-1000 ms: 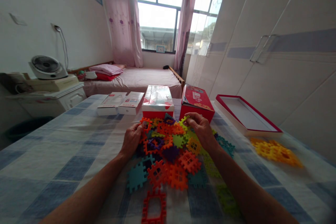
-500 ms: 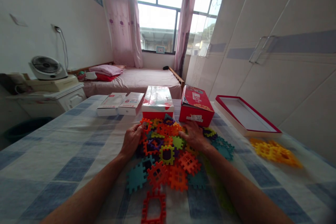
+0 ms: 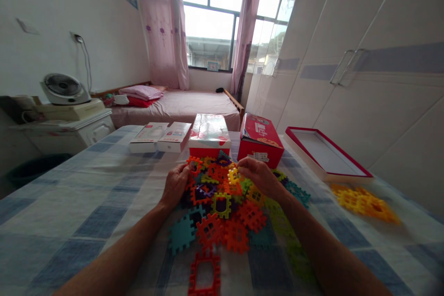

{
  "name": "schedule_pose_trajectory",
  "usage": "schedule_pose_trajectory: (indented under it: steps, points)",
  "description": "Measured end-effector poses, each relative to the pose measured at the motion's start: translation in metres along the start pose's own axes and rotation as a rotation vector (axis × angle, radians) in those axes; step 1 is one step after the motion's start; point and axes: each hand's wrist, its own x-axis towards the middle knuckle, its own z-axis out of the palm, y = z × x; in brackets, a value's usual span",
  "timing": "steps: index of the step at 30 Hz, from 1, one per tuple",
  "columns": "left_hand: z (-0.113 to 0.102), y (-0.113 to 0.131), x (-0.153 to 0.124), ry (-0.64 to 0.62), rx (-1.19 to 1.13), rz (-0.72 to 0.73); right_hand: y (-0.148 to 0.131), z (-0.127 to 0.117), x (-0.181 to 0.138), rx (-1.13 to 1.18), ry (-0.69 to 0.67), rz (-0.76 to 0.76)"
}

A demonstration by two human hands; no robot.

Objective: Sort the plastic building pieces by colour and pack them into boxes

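A heap of toothed plastic building pieces in orange, teal, purple, green and yellow lies in front of me. My left hand is at the heap's left side, its fingers closed on the edge of an orange building piece. Between thumb and fingers of my right hand is a yellow building piece, held over the right part of the heap. A lime frame piece lies mid-heap. Nearer me are a teal piece and a red-orange open frame.
Behind the heap stand a white-and-red box and a red box. Two flat white boxes lie to their left. A red-rimmed shallow lid is on the right, with yellow pieces before it. A checked cloth covers the table.
My right hand has lifted slightly from the heap, and a yellow piece now shows in its fingers. My left hand stays by the orange piece.
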Motion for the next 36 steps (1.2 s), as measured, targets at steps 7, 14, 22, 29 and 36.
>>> schedule_pose_trajectory:
  steps: [7, 14, 22, 29, 36]
  points:
    - [0.000, 0.000, 0.000, -0.004, 0.001, -0.002, 0.012, -0.005, 0.029, -0.067, 0.119, 0.301]
    - [0.000, 0.003, 0.000, 0.000, 0.001, -0.002, 0.022, 0.018, 0.060, -0.005, -0.110, 0.411]
    - [0.001, 0.002, 0.001, 0.032, 0.017, 0.019, 0.023, 0.032, 0.057, -0.105, 0.000, 0.294]
    - [0.001, 0.005, 0.000, 0.028, 0.033, 0.045, -0.006, 0.020, 0.031, -0.376, 0.147, 0.042]
    - [-0.001, -0.001, 0.002, -0.023, 0.028, 0.019, -0.005, -0.044, -0.024, -0.375, 0.277, 0.184]
